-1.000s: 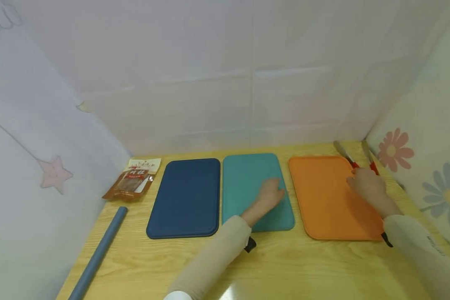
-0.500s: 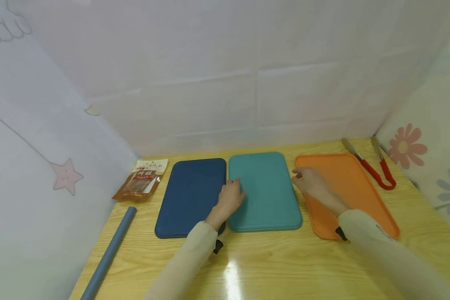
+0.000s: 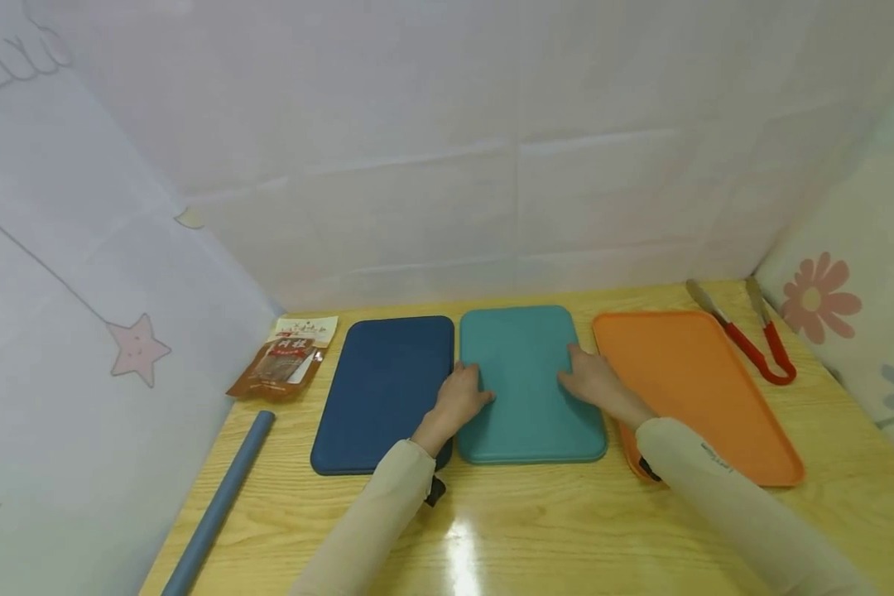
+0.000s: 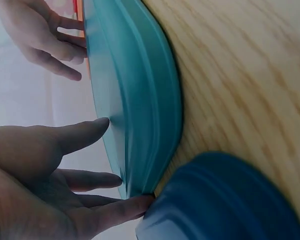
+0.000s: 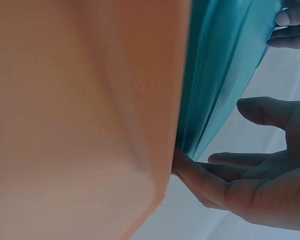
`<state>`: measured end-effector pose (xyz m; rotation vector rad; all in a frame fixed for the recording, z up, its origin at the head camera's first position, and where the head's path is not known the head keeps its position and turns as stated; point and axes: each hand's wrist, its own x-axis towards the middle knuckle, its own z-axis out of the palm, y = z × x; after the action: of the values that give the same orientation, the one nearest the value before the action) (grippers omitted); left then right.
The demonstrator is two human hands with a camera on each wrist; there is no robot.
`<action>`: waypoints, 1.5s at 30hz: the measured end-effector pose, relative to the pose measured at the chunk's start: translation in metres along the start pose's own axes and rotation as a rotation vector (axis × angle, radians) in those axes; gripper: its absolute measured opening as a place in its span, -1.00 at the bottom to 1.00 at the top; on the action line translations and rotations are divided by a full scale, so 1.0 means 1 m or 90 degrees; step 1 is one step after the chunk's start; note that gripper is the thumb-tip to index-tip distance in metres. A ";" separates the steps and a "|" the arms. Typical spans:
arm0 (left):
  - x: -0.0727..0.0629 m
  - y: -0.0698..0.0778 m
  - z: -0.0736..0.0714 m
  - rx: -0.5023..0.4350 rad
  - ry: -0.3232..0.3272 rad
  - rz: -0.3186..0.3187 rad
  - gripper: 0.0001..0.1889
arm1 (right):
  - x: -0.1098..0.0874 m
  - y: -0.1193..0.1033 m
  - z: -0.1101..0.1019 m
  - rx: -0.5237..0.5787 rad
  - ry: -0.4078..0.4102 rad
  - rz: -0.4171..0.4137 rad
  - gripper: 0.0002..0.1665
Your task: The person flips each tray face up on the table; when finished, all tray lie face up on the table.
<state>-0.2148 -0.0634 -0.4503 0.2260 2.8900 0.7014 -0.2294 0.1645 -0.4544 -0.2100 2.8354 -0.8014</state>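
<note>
A teal tray (image 3: 532, 389) lies flat on the table with one hand at each side edge. My left hand (image 3: 459, 399) is at its left edge, beside the blue tray (image 3: 383, 393). In the left wrist view, the left thumb touches the teal surface and extended fingers reach the rim. My right hand (image 3: 592, 381) is at the teal tray's right edge, over the side of the orange tray (image 3: 685, 364). In the right wrist view, its fingertips reach between the teal and orange trays. The right thumb stands away from the fingers, not curled round the edge.
Red-handled tongs (image 3: 760, 352) lie spread at the back right. A brown snack packet (image 3: 285, 356) sits at the back left, with a grey tube (image 3: 219, 501) in front of it. White printed sheets (image 3: 417, 165) stand around the table.
My left hand moved left from above the teal tray to its left edge. My right hand came left from near the tongs to the teal tray's right edge.
</note>
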 end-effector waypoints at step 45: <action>-0.026 -0.016 -0.005 -0.172 -0.058 0.064 -0.27 | -0.011 0.042 -0.065 0.620 -0.155 0.064 -0.07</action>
<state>-0.1925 -0.0843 -0.4499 0.3592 2.6762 1.0581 -0.2368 0.2346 -0.4204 -0.0094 1.9236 -1.8332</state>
